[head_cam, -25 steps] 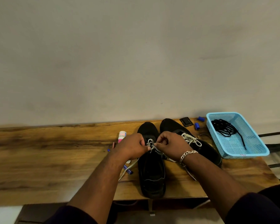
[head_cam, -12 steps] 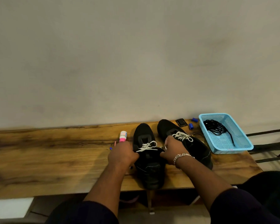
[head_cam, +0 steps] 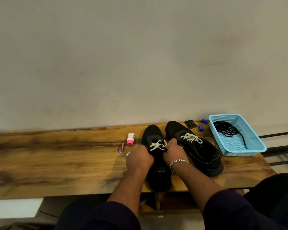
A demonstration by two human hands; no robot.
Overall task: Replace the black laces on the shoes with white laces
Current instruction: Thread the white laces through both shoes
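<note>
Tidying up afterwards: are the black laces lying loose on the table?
No, the black laces lie inside the blue basket at the table's right end.

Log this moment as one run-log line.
left hand: grips left shoe | right hand: grips same shoe | both shoes: white laces | black laces: in blue basket
</note>
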